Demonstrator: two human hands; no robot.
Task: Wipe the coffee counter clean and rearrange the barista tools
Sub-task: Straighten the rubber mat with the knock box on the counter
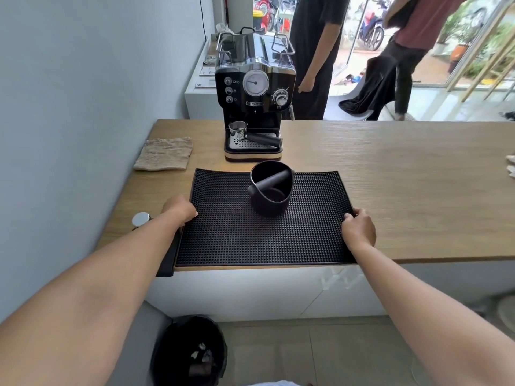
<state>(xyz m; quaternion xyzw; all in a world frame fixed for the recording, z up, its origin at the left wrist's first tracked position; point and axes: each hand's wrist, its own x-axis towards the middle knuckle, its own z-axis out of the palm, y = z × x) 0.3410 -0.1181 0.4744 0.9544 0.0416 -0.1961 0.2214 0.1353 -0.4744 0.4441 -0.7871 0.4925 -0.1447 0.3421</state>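
A black studded rubber bar mat (250, 238) lies on the wooden counter (390, 168), reaching its near edge. My left hand (179, 208) grips the mat's left edge and my right hand (358, 229) grips its right edge. A black knock box (271, 188) with a crossbar stands upright on the mat's far middle. Behind it is a black espresso machine (255, 90) with a portafilter (250, 136) lying on its drip tray. A folded beige cloth (164, 154) lies at the left, near the wall. A round metal tamper (140, 219) sits left of my left wrist.
A black bin (192, 349) with scraps stands on the floor below the counter's left end. A grey wall (69, 121) borders the counter's left side. Two people (315, 51) stand beyond the counter. Something white (510, 165) lies at the counter's far right edge.
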